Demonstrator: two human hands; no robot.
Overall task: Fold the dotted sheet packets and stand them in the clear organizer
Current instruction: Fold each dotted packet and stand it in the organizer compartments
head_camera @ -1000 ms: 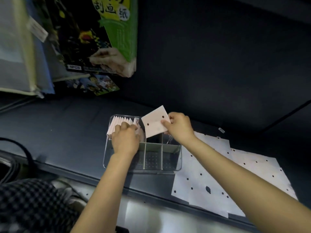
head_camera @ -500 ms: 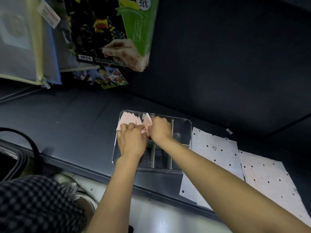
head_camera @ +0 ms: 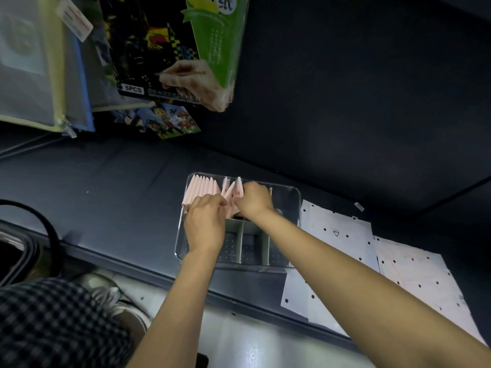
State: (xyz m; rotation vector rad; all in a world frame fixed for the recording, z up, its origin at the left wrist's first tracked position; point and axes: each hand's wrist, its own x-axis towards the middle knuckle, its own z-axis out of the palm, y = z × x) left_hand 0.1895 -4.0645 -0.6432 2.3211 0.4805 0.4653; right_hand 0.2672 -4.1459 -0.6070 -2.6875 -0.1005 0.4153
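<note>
Inside the clear organizer (head_camera: 293, 197), at its far-left end, the left hand (head_camera: 204, 224) braces the standing folded packets (head_camera: 202, 188) with curled fingers while the right hand (head_camera: 252, 200) pinches one packet; it should be seated upright and snug against that row.

A dark worktop (head_camera: 111, 187) runs across the view. At its far left lean a clear zip pouch with yellow and blue edging (head_camera: 39, 75), a black and green craft pack marked 5PCS (head_camera: 170, 49), and a cartoon-printed card (head_camera: 159, 123) below it. A black cable (head_camera: 51, 229) loops at the left edge. Checked cloth (head_camera: 53, 325) and a grey shoe (head_camera: 117, 298) show below
</note>
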